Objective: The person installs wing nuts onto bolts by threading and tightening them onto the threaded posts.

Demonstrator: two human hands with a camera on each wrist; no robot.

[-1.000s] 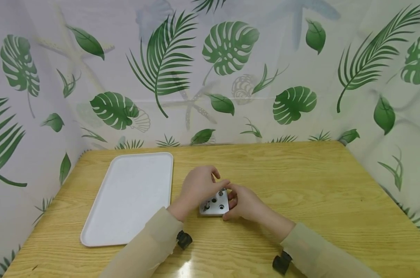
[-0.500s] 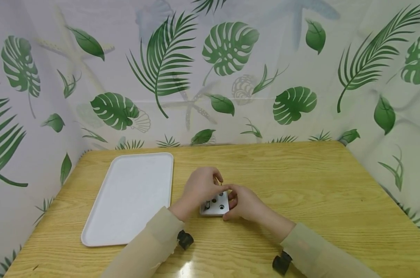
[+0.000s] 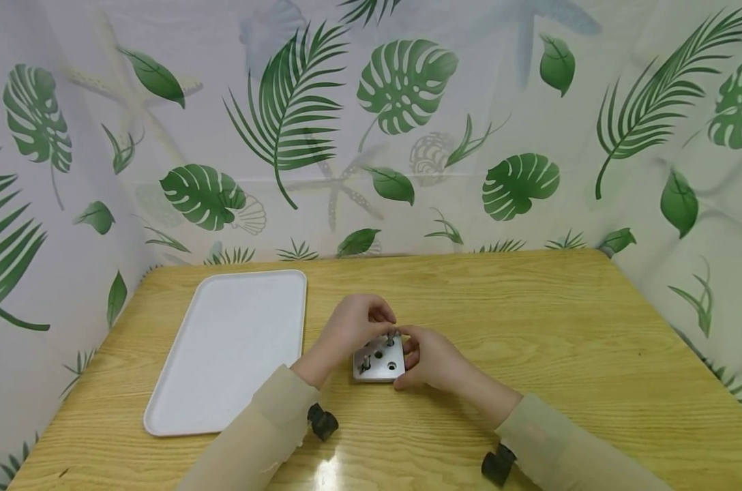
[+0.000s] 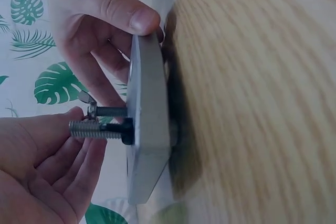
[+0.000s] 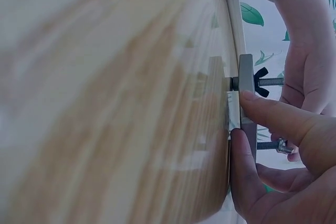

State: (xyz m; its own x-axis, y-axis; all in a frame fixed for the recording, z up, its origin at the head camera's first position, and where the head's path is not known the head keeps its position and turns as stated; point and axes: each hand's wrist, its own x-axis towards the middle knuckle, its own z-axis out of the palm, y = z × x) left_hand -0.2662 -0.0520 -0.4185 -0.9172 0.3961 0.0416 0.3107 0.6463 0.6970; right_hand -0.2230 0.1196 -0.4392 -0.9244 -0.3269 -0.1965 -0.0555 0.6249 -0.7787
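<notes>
A square silver metal plate with several holes stands just off the table on bolt ends. My right hand grips its right edge, thumb and fingers spread along the side. A bolt with a black wing nut rises from the near left part of the plate. On a second bolt, at the far right hole, a silver wing nut sits near the top end. My left hand reaches over the plate, thumb and fingertips pinching at this silver wing nut. In the left wrist view the front bolt partly hides the fingertips.
A white tray lies left of the plate on the wooden table. Leaf-print cloth hangs behind and at both sides. A dark camera is strapped to each sleeved wrist.
My left thumb has drawn back leftward from over the far right bolt, and more of the bolt and plate shows. The right hand and plate have stayed put.
</notes>
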